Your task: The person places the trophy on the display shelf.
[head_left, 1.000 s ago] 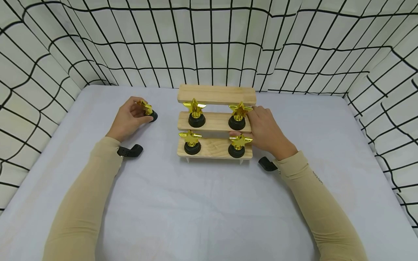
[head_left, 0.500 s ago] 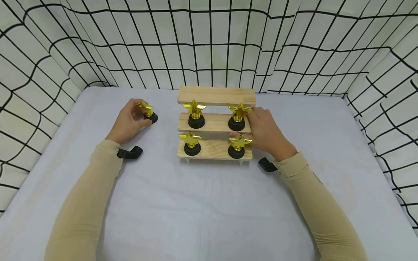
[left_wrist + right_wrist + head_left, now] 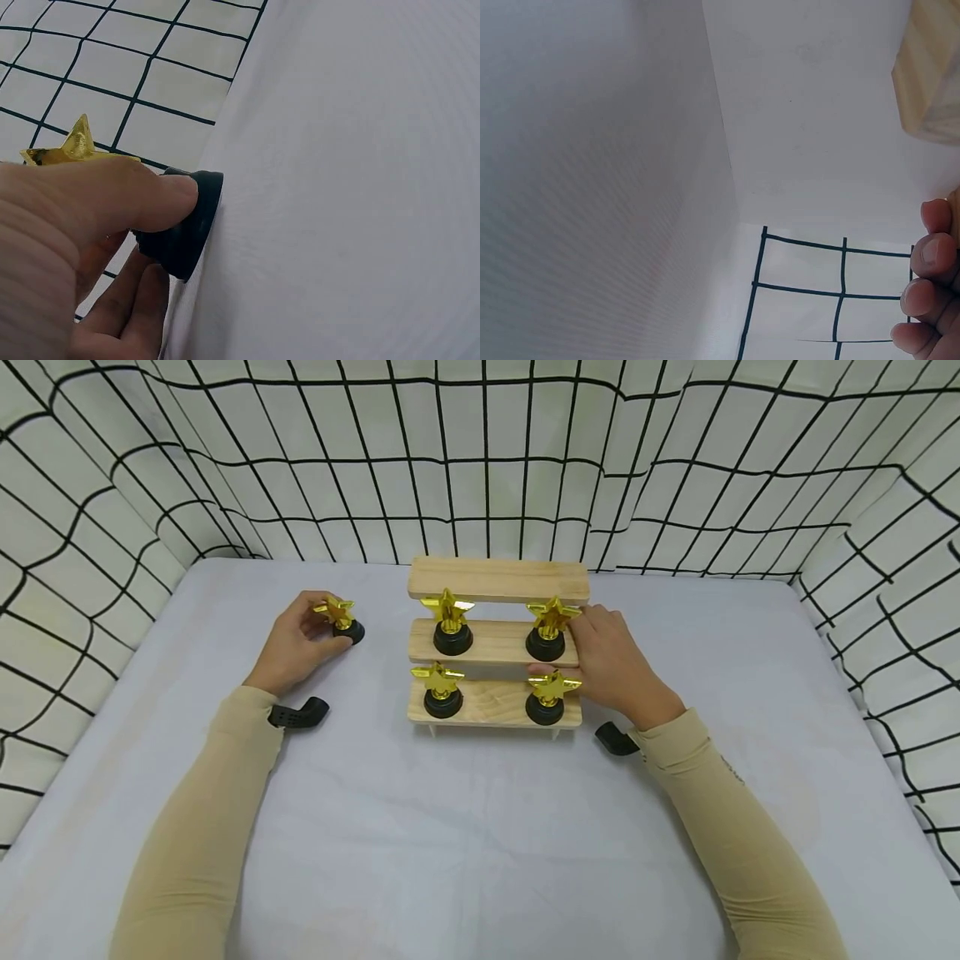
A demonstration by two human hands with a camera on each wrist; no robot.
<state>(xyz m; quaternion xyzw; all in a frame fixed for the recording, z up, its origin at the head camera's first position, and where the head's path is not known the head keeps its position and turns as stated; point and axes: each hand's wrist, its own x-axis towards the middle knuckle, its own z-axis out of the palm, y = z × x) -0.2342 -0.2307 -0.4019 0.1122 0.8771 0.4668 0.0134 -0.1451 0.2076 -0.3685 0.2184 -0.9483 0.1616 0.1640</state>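
Observation:
My left hand (image 3: 288, 643) holds a small gold star trophy (image 3: 347, 628) by its black base, upright at the tablecloth left of a wooden display stand (image 3: 498, 578). In the left wrist view the thumb presses on the round black base (image 3: 206, 217), with part of the gold star (image 3: 79, 142) showing above the hand. My right hand (image 3: 615, 664) grips the right end of the three-tier stand at its middle board, thumb under the board. In the right wrist view its curled fingertips (image 3: 934, 255) lie against wood at the frame edge.
Two star trophies stand on the middle board, left (image 3: 452, 637) and right (image 3: 546, 645). Two more stand on the bottom board, left (image 3: 442, 702) and right (image 3: 544, 710). The top board is bare wood. White panels with a black grid (image 3: 486, 460) enclose the white table (image 3: 480, 827).
The trophy in my left hand has tipped a little more upright, and that hand has come slightly nearer. My right hand keeps its grip on the stand.

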